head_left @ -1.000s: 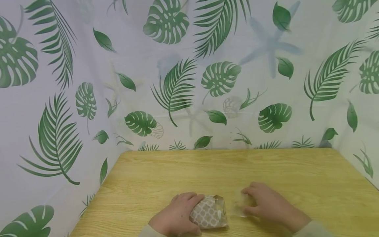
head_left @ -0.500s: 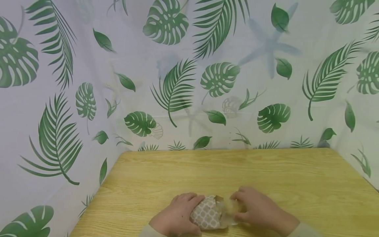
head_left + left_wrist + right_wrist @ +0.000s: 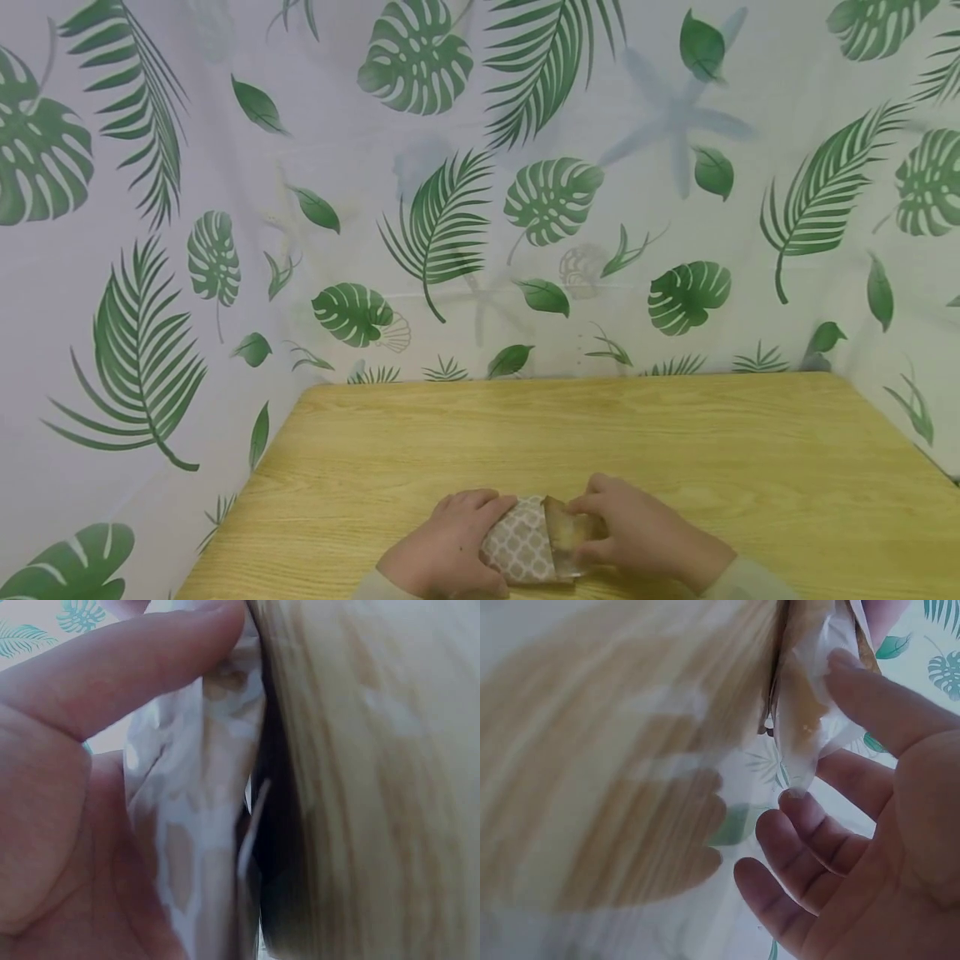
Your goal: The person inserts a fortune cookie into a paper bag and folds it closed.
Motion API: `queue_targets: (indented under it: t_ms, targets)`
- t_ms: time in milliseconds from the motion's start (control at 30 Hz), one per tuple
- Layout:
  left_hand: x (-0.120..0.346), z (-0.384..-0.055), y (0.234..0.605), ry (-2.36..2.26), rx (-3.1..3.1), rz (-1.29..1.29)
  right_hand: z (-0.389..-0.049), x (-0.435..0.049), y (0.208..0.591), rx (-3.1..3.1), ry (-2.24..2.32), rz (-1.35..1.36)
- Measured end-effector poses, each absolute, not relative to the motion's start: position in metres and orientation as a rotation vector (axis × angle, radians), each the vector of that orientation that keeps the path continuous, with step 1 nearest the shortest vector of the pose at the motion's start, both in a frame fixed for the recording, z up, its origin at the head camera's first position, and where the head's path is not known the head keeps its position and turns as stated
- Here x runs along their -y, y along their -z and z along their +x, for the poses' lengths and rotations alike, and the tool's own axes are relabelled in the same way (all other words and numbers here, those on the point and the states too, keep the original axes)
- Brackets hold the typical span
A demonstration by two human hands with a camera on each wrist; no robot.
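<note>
A beige pouch with a white lattice pattern (image 3: 519, 542) lies near the table's front, its brown-edged opening facing right. My left hand (image 3: 453, 546) grips its left end; in the left wrist view the thumb lies over the creased pouch (image 3: 202, 817) and the palm sits behind it. At the opening, my right hand (image 3: 641, 529) pinches a clear plastic packet (image 3: 566, 537) between thumb and fingers. The packet's left end overlaps the pouch mouth. Seen from the right wrist, the translucent packet (image 3: 806, 697) has something tan inside or behind it, and the lower fingers are loosely bent.
Both hands work at the front middle of a wood-grain table (image 3: 570, 425). A white curtain-like backdrop (image 3: 487, 333) printed with green leaves and pale starfish stands behind it and along both sides.
My right hand has moved left with the clear packet, from apart from the pouch to right at its opening. The left hand and the pouch have stayed in place.
</note>
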State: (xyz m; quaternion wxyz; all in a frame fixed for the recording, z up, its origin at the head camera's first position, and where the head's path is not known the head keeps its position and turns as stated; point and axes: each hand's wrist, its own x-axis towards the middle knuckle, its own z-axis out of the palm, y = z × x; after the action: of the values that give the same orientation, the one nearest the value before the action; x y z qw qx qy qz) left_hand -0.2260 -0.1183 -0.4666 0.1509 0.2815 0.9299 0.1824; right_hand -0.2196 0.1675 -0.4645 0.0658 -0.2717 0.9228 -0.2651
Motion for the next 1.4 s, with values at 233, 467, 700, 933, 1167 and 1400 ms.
queue_targets:
  t_ms: [233, 467, 700, 933, 1167, 1400]
  targets:
    - [0.119, -0.226, 0.466, -0.536, -2.660, 0.799, -0.222, -0.171, 0.467, -2.786, 0.825, -0.794]
    - [0.118, -0.227, 0.464, -0.544, -2.653, 0.806, -0.218, -0.186, 0.466, -2.781, 0.910, -0.716]
    - [0.119, -0.225, 0.463, -0.556, -2.640, 0.788, -0.215, -0.195, 0.468, -2.685, 0.954, -0.767]
    - [0.119, -0.224, 0.464, -0.557, -2.661, 0.782, -0.216, -0.185, 0.468, -2.603, 1.014, -0.775]
    - [0.118, -0.225, 0.465, -0.544, -2.670, 0.790, -0.216, -0.179, 0.467, -2.536, 1.070, -0.758]
    - [0.118, -0.225, 0.464, -0.565, -2.661, 0.769, -0.215, -0.177, 0.469, -2.461, 1.138, -0.752]
